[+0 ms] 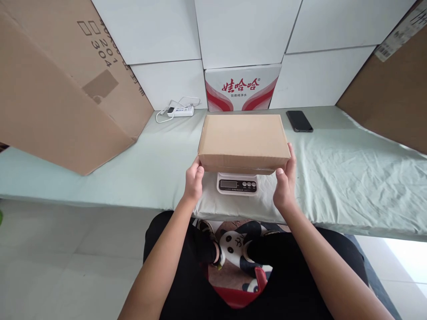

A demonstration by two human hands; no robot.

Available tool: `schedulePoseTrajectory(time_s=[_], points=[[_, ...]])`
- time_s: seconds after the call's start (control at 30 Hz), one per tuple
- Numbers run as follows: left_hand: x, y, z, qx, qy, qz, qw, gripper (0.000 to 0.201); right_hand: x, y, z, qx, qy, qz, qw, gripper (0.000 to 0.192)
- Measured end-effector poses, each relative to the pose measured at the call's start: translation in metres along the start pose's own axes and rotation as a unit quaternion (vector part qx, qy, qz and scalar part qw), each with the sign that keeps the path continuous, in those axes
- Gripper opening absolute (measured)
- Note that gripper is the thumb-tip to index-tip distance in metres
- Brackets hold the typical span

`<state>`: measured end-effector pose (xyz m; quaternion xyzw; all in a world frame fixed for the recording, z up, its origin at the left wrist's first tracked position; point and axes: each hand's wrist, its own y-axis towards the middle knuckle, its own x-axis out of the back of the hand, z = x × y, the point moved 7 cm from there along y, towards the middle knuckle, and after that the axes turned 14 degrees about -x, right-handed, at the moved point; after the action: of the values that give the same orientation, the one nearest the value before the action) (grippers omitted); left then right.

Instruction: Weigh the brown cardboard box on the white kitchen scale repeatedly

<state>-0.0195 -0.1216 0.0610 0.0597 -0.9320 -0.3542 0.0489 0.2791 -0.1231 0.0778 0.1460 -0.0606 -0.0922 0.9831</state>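
A plain brown cardboard box (244,140) sits over a small white digital scale (237,184) on the pale green cloth-covered table (350,178). My left hand (194,180) grips the box's near left corner. My right hand (285,180) grips its near right corner. The box covers most of the scale; only the scale's display and buttons show below the box's front edge.
A large cardboard sheet (56,84) leans at the left, another (393,89) at the right. A red-and-white printed carton (242,88) stands against the wall behind the box. A white power strip (180,111) and a black phone (299,121) lie on the table's far side.
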Motion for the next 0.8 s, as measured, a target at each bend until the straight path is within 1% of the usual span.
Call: schedulePoseTrajectory(time_s=[0.1,0.3,0.63,0.8], points=[[-0.001,-0.001,0.001,0.013,0.007,0.006,1.0,0.074,0.001,0.001,0.001,-0.014,-0.003,-0.006,1.0,0.085],[-0.002,-0.003,0.003,0.019,0.004,0.009,1.0,0.077,0.006,0.003,0.006,-0.008,-0.022,-0.017,1.0,0.086],[-0.001,-0.005,0.005,0.018,0.014,0.012,1.0,0.078,0.006,0.005,-0.01,-0.007,-0.012,0.001,1.0,0.083],[-0.003,-0.004,0.006,0.028,0.011,0.018,0.999,0.077,0.007,0.008,-0.01,-0.011,-0.016,-0.002,1.0,0.082]])
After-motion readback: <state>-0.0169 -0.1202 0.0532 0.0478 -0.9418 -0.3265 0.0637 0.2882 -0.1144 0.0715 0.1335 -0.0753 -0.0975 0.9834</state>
